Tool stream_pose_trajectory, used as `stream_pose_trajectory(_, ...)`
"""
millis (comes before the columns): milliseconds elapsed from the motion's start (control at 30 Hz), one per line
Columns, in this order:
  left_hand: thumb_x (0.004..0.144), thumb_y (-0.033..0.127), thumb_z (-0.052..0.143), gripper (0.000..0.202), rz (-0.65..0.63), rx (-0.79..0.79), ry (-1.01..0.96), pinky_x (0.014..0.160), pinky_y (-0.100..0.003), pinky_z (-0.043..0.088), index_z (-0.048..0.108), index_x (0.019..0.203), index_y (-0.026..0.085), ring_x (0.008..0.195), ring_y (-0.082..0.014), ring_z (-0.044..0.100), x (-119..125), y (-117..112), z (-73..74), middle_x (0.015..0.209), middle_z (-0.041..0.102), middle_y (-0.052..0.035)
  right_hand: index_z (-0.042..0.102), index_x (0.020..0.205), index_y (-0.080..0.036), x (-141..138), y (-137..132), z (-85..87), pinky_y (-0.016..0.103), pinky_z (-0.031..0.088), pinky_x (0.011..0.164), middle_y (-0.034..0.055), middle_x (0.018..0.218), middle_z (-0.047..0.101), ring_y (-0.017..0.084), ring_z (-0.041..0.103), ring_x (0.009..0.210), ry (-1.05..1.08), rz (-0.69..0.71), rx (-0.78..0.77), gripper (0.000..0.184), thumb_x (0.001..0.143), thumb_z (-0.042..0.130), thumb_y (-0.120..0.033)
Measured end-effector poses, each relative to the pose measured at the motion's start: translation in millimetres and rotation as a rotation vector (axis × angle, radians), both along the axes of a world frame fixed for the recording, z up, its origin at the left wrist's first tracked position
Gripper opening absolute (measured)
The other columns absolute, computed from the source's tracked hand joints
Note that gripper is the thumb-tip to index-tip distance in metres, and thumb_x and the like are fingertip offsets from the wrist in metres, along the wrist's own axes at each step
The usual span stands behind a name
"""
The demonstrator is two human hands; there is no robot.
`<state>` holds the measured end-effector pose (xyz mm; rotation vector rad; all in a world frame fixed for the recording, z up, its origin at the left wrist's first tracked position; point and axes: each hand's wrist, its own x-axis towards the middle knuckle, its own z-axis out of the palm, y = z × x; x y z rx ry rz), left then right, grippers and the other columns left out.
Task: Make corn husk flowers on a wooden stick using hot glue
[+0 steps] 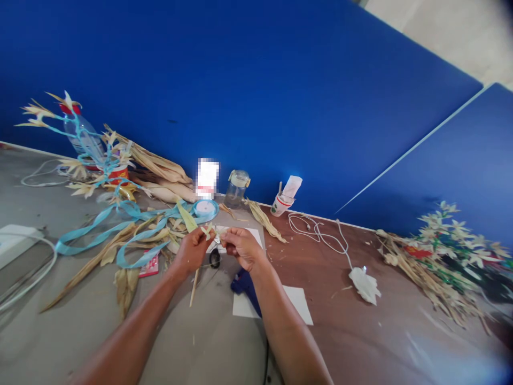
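Near the middle of the table, my left hand (194,248) is closed around a thin stick (194,289) that pokes out below the fist. Pale corn husk petals (207,231) stand out at its fingertips. My right hand (242,247) pinches at the tip of this small husk piece, fingers closed; the exact spot it grips is too small to make out. Beneath and between the hands lie scissors (215,259) with a dark handle, partly hidden. A dark blue glue gun (245,284) rests by my right forearm on white paper (298,305).
Light blue ribbon (86,243) trails from its spool (206,208) over dried husks (100,246) at left. Husk flowers on blue stems (86,147) stand behind. A glass jar (237,187), a cup (281,204), a white cable (316,227) and white flowers (460,235) line the blue partition (256,96).
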<state>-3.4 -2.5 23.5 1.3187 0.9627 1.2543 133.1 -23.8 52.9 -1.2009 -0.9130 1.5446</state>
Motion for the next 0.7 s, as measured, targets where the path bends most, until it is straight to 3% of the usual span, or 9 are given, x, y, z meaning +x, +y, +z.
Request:
stream_pose_trajectory(200, 0.061, 0.029, 0.068, 0.013, 0.019, -0.004, 0.01, 0.053, -0.021, 0.032, 0.061, 0.062, 0.018, 0.054, -0.0112, 0.039, -1, -1, 0.6, 0.056, 0.05, 0.0018, 0.05, 0.059, -0.014, 13, -3, 10.3, 0.018, 0.013, 0.04, -0.0048, 0.049, 0.051, 0.001, 0.03, 0.038, 0.041, 0.062, 0.032, 0.026, 0.056, 0.071, -0.029)
stream_pose_trajectory(367, 0.061, 0.027, 0.068, 0.012, 0.026, -0.012, 0.025, 0.052, -0.02, 0.031, 0.061, 0.063, 0.018, 0.053, -0.0105, 0.038, -3, -1, -0.2, 0.055, 0.048, 0.0027, 0.05, 0.06, -0.015, 26, -8, 25.1, 0.018, 0.016, 0.042, -0.0048, 0.051, 0.051, 0.002, 0.031, 0.041, 0.056, 0.026, 0.082, 0.026, 0.055, 0.073, -0.027)
stream_pose_trajectory(500, 0.062, 0.03, 0.066, 0.015, 0.041, 0.003, 0.043, 0.053, -0.021, 0.031, 0.059, 0.062, 0.017, 0.054, -0.0105, 0.039, -2, -1, 1.0, 0.057, 0.05, 0.0019, 0.054, 0.062, -0.016, 40, -13, 35.0, 0.021, 0.023, 0.045, -0.0021, 0.061, 0.058, 0.003, 0.035, 0.044, 0.063, -0.022, 0.193, 0.02, 0.058, 0.071, -0.026)
stream_pose_trajectory(700, 0.066, 0.034, 0.059, 0.017, 0.07, 0.041, 0.203, 0.048, -0.02, 0.024, 0.057, 0.065, 0.016, 0.049, -0.0083, 0.029, -4, 2, -2.4, 0.05, 0.038, 0.0062, 0.054, 0.065, -0.019, 59, -15, 40.7, 0.022, 0.029, 0.046, 0.0014, 0.084, 0.068, 0.004, 0.038, 0.043, 0.138, -0.193, 0.413, 0.016, 0.064, 0.068, -0.024)
